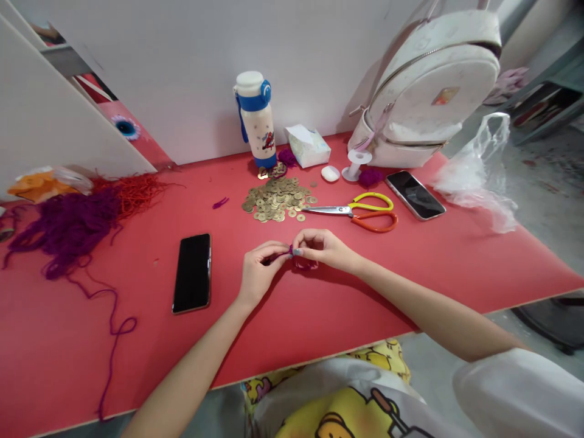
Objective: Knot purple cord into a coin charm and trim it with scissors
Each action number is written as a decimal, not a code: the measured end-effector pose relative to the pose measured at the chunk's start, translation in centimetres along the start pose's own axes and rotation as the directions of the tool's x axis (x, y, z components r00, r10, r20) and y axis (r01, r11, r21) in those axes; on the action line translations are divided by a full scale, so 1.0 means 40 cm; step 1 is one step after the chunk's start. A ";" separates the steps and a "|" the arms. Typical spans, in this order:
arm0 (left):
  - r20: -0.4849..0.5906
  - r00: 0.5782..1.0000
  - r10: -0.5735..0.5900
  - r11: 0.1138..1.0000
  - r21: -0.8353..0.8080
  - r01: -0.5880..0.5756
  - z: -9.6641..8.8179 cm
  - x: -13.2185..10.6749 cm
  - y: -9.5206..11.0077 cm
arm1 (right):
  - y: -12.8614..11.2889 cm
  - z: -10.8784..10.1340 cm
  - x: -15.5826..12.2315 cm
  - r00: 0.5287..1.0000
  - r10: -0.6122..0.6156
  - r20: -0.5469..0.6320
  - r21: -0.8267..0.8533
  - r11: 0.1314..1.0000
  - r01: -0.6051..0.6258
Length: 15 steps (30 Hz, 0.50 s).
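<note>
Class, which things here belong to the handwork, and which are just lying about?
Likely in use:
purple cord, pinched by left hand and right hand
holed coins
scissors
purple yarn

Seemingly lying about:
two phones
lidded bottle
white backpack
plastic bag

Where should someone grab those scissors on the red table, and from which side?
Probably by the yellow loop and orange loop, coming from the right with the right hand. The scissors lie flat, loops spread apart at the right; the pointed blades face left, tips at the coin pile, so the loops look safer.
</note>
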<state>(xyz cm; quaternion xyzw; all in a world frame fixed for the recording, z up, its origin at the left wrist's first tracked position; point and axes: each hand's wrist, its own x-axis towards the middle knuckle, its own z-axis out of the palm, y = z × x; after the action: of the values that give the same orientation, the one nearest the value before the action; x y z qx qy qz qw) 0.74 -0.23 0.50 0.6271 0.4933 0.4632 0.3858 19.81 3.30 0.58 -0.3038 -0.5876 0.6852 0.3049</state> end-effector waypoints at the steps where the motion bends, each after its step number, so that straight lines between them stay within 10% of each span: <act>1: 0.001 1.000 0.001 1.000 -0.001 -0.001 0.000 0.000 0.001 | 0.003 -0.001 0.002 1.000 -0.017 -0.018 0.022 1.000 0.017; 8: 0.010 1.000 0.025 1.000 0.005 -0.025 0.000 -0.003 0.000 | 0.013 -0.008 0.006 0.999 0.000 -0.048 -0.024 1.000 -0.001; 15: 0.039 0.999 0.035 0.999 0.019 -0.035 0.002 -0.004 -0.002 | -0.012 -0.023 0.005 1.000 0.027 0.014 0.388 0.921 -0.030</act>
<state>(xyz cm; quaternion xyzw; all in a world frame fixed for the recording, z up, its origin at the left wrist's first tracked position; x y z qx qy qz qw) 0.77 -0.38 0.37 0.6482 0.4792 0.4528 0.3809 20.42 4.08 0.94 -0.2432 -0.4368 0.7936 0.3466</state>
